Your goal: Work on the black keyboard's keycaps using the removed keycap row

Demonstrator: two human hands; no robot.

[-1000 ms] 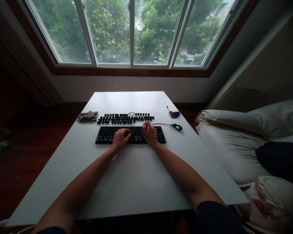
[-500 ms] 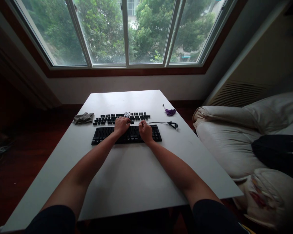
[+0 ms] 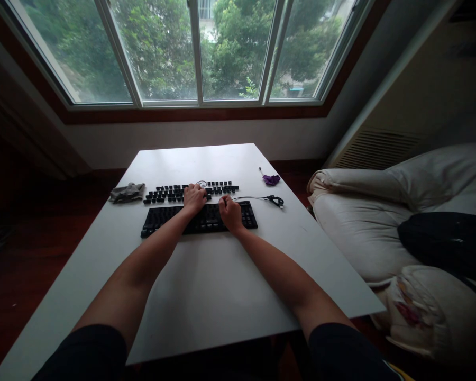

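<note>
A black keyboard (image 3: pixel 158 218) lies across the white table in front of me. Just beyond it, small black keycaps (image 3: pixel 164 196) are laid out in rows. My left hand (image 3: pixel 195 198) reaches over the keyboard's far edge to the keycaps, its fingers stretched forward and apart over the near rows. My right hand (image 3: pixel 230 213) is closed like a fist above the right part of the keyboard; whatever it holds is hidden by the fingers. My hands and forearms cover the keyboard's middle.
Grey crumpled cloth (image 3: pixel 127 192) lies left of the keycaps. A bundled black cable (image 3: pixel 275 200) runs out to the right, with a purple item (image 3: pixel 271 180) farther back. Behind the keycaps sits a small round object (image 3: pixel 202 183). A cream sofa (image 3: pixel 349 222) stands right of the table (image 3: pixel 222 296).
My left hand has moved slightly forward, farther over the keycaps. My right hand remains closed over the keyboard. The whole view has shifted a little.
</note>
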